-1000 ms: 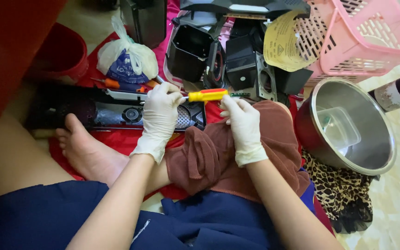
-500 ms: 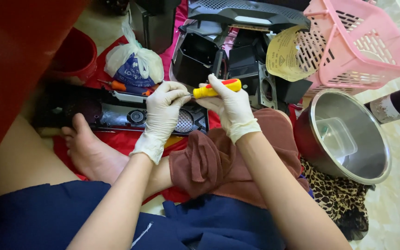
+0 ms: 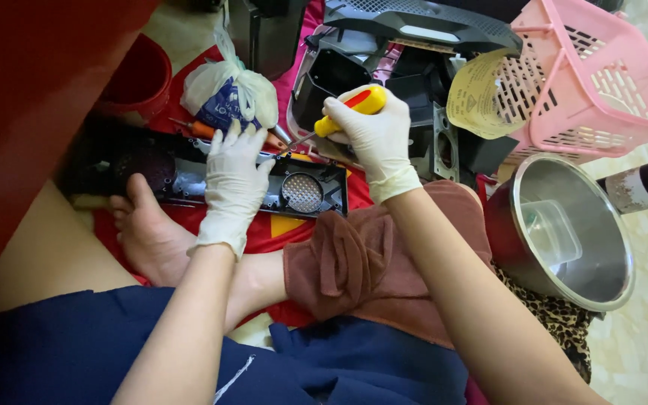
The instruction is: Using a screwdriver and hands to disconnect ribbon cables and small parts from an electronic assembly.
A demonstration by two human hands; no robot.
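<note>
The black panel (image 3: pixel 189 176) lay flat across the red cloth (image 3: pixel 279 229), running from nine o'clock to the middle of the view, with a round mesh grille (image 3: pixel 302 193) near its right end. A bare foot (image 3: pixel 148 232) rested against its near edge. At two o'clock stood a pink basket (image 3: pixel 601 82), and at four o'clock a steel pot (image 3: pixel 571 232) lay tilted with a clear tub (image 3: pixel 553 232) inside. A brown towel (image 3: pixel 369 262) covered the knee at six o'clock, and a knotted white bag (image 3: pixel 230 94) sat at eleven o'clock, just behind the panel.

The left hand (image 3: pixel 234 180), gloved, lay spread flat on the panel with nothing in its grasp, pressing it down. The right hand (image 3: pixel 373 131), also gloved, was closed around the yellow handle of a screwdriver (image 3: pixel 339 118), whose thin shaft slanted down toward the panel's far edge at twelve o'clock; whether the tip sat in a screw could not be told.

To do this well, I judged the driver should stand more upright over the screw, with steady downward push so the tip would not slip out. The flat hand should bear near the screw and stay out of the tip's path. The foot helped to brace the panel against turning.
</note>
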